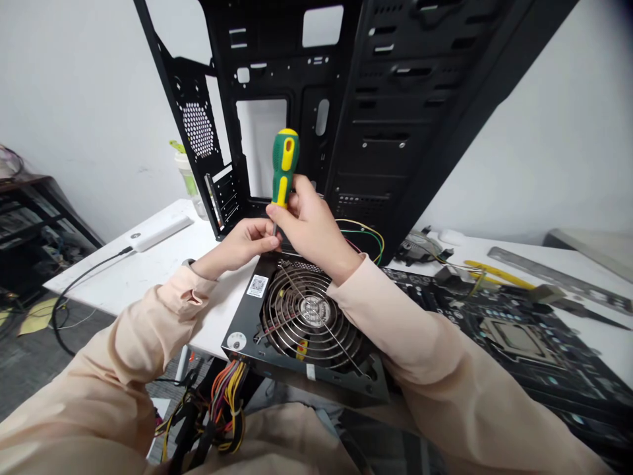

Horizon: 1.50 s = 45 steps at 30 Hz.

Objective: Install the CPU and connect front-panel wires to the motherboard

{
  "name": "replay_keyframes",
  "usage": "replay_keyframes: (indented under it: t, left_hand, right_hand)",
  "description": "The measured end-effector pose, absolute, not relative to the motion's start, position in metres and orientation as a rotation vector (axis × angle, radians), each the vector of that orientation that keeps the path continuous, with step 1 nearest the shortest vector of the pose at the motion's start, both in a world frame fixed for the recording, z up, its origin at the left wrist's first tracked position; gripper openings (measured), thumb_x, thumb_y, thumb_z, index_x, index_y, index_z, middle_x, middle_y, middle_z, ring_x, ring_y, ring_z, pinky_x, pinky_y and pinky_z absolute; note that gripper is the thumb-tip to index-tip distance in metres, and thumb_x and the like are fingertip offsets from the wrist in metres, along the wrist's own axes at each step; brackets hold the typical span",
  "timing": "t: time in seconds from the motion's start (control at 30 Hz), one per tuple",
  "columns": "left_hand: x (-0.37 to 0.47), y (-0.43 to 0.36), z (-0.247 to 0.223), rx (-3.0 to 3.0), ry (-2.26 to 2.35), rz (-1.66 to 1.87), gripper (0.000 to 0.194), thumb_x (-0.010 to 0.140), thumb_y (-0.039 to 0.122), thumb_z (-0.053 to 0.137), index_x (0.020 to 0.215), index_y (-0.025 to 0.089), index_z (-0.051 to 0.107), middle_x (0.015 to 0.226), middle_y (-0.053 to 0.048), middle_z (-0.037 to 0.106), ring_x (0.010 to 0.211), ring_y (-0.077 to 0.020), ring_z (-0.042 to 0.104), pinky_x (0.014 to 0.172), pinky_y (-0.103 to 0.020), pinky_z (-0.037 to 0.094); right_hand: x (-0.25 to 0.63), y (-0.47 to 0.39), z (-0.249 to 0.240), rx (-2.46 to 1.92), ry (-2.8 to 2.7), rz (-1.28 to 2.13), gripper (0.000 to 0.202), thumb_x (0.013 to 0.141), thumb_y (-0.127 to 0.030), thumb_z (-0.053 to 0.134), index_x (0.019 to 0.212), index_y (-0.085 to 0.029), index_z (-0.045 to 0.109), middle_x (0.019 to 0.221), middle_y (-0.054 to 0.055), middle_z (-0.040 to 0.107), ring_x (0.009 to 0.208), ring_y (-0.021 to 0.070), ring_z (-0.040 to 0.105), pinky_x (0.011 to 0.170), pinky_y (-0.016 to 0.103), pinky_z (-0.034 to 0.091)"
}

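Note:
My right hand (pixel 316 221) grips a green and yellow screwdriver (pixel 285 161) low on its handle, which stands nearly upright. The fingers of my left hand (pixel 247 244) pinch together around the shaft, just above the back edge of a black power supply (pixel 277 366). What lies at the screwdriver's tip is hidden by the fingers. A round wire fan grille (pixel 311 310) faces up on the power supply, and a bundle of coloured cables (pixel 227 396) hangs from its front left corner. Behind both hands stands an open black computer case (pixel 386 132).
On the right lies a motherboard (pixel 519 336), with a metal ruler (pixel 558 277), a yellow tool (pixel 499 274) and tweezers (pixel 593 313) behind it. At the left are a white power bank (pixel 161 232) with a black cable and a bottle (pixel 186 175).

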<state>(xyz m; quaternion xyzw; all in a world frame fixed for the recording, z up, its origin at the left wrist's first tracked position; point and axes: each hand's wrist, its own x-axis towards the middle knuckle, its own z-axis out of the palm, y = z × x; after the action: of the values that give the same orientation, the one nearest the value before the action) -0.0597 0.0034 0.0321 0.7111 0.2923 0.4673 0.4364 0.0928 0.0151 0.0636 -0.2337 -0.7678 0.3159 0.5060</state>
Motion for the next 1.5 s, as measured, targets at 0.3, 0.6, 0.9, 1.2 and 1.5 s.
replay_keyframes:
  t: [0.3,0.6,0.9,1.2,1.5]
  left_hand:
    - [-0.066,-0.005,0.049,1.893,0.786,1.016,0.041,0.073,0.053,0.070,0.073,0.012,0.068,0.069,-0.003,0.066,0.065,-0.0121,0.057,0.065,-0.023,0.045]
    - [-0.053,-0.003,0.033,1.836,0.755,1.157,0.042,0.067,0.051,0.076,0.068,0.014,0.056,0.062,0.003,0.055,0.056,-0.0083,0.047,0.055,-0.022,0.039]
    - [-0.061,-0.004,0.043,1.841,0.742,1.069,0.043,0.068,0.050,0.075,0.061,0.012,0.058,0.064,-0.001,0.061,0.059,-0.0095,0.053,0.058,-0.022,0.042]
    - [-0.059,0.001,0.035,1.814,0.763,1.148,0.040,0.065,0.047,0.078,0.063,0.013,0.056,0.061,0.003,0.057,0.055,-0.0077,0.049,0.055,-0.021,0.040]
    - [-0.064,-0.003,0.042,1.846,0.773,1.088,0.039,0.071,0.049,0.074,0.066,0.012,0.062,0.069,-0.003,0.065,0.064,-0.0120,0.058,0.063,-0.024,0.045]
  right_hand:
    - [0.092,0.018,0.063,-0.522,-1.749,0.902,0.038,0.087,-0.020,0.047,0.123,-0.027,0.038,0.091,0.001,0.062,0.093,0.0196,0.064,0.085,0.041,0.054]
    - [0.093,0.010,0.070,-0.610,-1.775,0.744,0.023,0.072,-0.025,0.066,0.084,-0.022,0.047,0.074,-0.002,0.057,0.077,0.0197,0.063,0.080,0.043,0.056]
    - [0.095,0.011,0.071,-0.461,-1.796,0.887,0.034,0.081,-0.023,0.055,0.113,-0.023,0.044,0.093,0.002,0.062,0.096,0.0205,0.063,0.089,0.041,0.053]
    - [0.093,0.010,0.070,-0.608,-1.760,0.749,0.024,0.072,-0.022,0.067,0.087,-0.024,0.048,0.079,0.000,0.058,0.082,0.0204,0.062,0.082,0.044,0.056]
    - [0.094,0.010,0.072,-0.524,-1.733,0.965,0.032,0.075,-0.015,0.057,0.102,-0.023,0.043,0.087,0.001,0.061,0.086,0.0177,0.064,0.083,0.038,0.055]
